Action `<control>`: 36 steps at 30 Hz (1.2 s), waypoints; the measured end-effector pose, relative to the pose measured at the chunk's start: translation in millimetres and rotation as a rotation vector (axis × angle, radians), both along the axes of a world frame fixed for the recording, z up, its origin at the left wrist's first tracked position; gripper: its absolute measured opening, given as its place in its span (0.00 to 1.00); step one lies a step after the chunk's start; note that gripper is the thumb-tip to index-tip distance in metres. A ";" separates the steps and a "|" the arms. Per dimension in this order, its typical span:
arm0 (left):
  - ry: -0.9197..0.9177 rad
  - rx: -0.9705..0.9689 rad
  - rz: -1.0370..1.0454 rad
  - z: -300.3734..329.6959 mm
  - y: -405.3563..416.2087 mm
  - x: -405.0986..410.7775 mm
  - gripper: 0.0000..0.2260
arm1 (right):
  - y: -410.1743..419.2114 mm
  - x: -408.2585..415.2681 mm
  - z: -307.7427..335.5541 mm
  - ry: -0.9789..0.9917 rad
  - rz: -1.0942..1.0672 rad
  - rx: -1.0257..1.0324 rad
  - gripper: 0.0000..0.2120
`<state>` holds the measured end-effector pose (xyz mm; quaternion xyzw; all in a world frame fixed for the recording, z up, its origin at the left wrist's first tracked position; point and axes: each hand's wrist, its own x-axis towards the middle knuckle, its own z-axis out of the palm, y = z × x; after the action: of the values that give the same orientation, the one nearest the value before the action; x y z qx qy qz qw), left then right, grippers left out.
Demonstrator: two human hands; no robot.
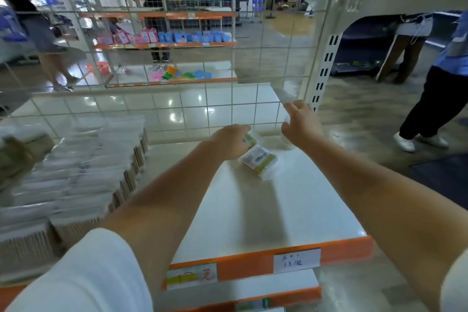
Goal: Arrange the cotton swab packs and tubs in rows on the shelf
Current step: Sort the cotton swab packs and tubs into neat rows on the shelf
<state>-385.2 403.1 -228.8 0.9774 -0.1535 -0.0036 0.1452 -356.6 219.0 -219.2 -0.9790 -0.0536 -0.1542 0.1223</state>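
A glossy white shelf (291, 205) with an orange front edge and a wire-grid back (177, 109) fills the view, a shop floor beyond. Crinkly clear swab packs (76, 172) stack in rows at left. The left hand (231, 140) grips a soft green-and-white pack (258, 159) lying near the back. The right hand (301, 123) curls around a blurred translucent tub (287, 143).

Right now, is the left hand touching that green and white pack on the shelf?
Touching. The head view shows the left hand with its fingers curled over the far end of the green and white pack, no gap between them, at the back of the shelf.
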 end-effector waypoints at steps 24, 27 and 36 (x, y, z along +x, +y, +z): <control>0.062 0.019 0.055 -21.4 -10.5 7.4 0.04 | -19.4 26.8 -6.2 0.272 0.060 -0.067 0.14; 0.047 -0.014 0.057 -23.7 -7.1 3.4 0.10 | -20.5 22.9 -4.7 0.297 0.044 0.026 0.23; 0.016 -0.134 0.056 -18.9 -1.1 -9.7 0.19 | -24.2 -0.7 2.0 0.384 0.065 0.192 0.29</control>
<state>-394.9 402.0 -247.6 0.9694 -0.1248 0.0032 0.2115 -357.3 194.8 -217.2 -0.9720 -0.0456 0.0349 0.2279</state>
